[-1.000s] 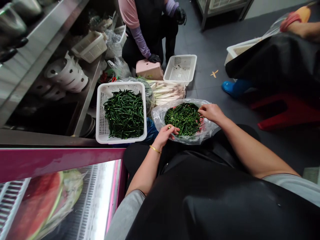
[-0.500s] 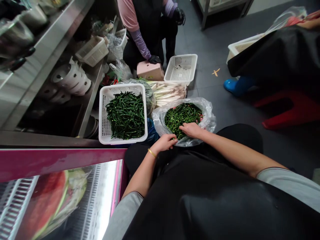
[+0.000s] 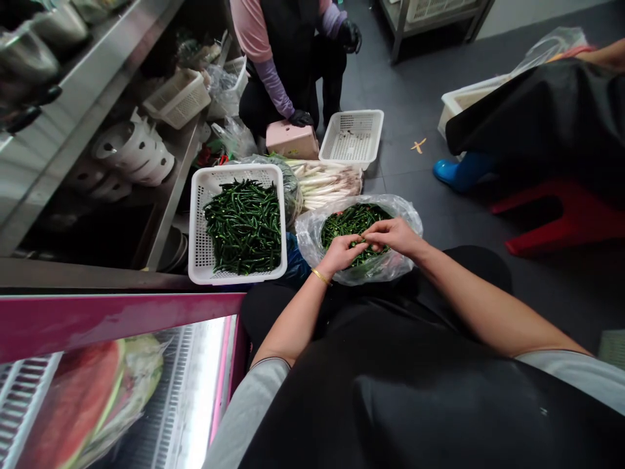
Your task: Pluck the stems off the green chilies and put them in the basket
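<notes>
A clear plastic bag stands open in front of me, with thin green chilies inside. Over it my left hand, with a gold bracelet at the wrist, and my right hand meet at the fingertips. Both are closed in a pinch on something small and green, seemingly a chili, mostly hidden by the fingers. To the left, a white perforated basket holds a heap of darker green chilies.
Long white-stemmed vegetables lie behind the bag. Farther back are a white basket and a pink box under a co-worker's gloved hand. A red stool and another person's blue boot are right; a metal shelf is left.
My left hand has moved right and up from the bag's near edge. My right hand has lifted out of the chilies, and the two now meet over the bag.
</notes>
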Demonstrator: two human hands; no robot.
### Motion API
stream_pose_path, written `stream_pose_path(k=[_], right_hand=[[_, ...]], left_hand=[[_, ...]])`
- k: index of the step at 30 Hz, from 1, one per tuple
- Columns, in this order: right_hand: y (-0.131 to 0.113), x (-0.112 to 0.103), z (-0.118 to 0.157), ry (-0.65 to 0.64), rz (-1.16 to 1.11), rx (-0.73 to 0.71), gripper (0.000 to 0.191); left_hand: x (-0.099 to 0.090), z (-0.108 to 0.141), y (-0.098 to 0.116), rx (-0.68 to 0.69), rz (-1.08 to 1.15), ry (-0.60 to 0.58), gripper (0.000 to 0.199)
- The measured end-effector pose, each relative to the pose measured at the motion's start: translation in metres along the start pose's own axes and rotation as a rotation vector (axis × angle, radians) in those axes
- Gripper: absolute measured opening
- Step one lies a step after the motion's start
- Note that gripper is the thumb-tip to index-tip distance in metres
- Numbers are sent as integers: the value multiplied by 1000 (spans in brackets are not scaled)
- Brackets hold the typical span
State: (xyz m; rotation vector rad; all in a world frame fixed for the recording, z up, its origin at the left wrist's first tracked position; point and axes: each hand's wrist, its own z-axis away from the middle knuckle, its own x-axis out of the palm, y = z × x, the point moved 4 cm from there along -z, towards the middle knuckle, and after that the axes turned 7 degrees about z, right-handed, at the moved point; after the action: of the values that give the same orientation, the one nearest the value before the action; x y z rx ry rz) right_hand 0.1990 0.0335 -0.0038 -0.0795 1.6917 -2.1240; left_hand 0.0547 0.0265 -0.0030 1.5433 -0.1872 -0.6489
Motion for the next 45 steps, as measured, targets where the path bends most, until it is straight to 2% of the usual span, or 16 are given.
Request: stream_pose_path(k=[3,6,8,10,12,15,19,22,24,25,27,30,34,38,42,45], right_hand=[[3,8,8,43,-127,3,40],[3,0,15,187,-78,-54,41],[6,-7,12,223,115,-94,38],[15,-7,2,163,463,-118,33],[29,-2,-13,53,887,-113,30],[46,5,-32,-78,1338,-98,30],[41,-9,-38,-111,1451,-187,26],[33,-30,-33,-54,1422,-174,28],[31,-35,-29,0,1399,-157,33],[31,-32,-28,-4,1394,-169,35],[36,-18,-28,-94,1410,-216,36],[46,5,-33,-256,1471,-246,35],[47,12,-41,-237,1499,-305,35],[51,11,-38,-238,1480,-355,35],[63,15,-38,-245,1519,-215,36],[56,10,-40,-191,1490,-171,33]], left_hand=[[-12,9,2,-4,106,14,27],[-51,16,0,-44,432,302,28],[-77,18,-4,-90,747,506,29],[-88,17,-5,-113,986,531,30],[-85,14,-3,-108,1103,433,31],[-62,13,-8,-128,1104,280,37],[-11,23,-35,-306,824,81,39],[30,37,-47,-432,466,-286,34],[42,41,-46,-399,249,-408,30],[42,41,-43,-367,189,-392,29],[31,36,-35,-341,224,-272,29],[6,29,-26,-410,523,-90,34],[-18,27,-24,-454,821,55,36],[-15,27,-32,-492,940,96,41],[-9,28,-38,-471,982,120,39],[-13,34,-41,-476,999,142,38]])
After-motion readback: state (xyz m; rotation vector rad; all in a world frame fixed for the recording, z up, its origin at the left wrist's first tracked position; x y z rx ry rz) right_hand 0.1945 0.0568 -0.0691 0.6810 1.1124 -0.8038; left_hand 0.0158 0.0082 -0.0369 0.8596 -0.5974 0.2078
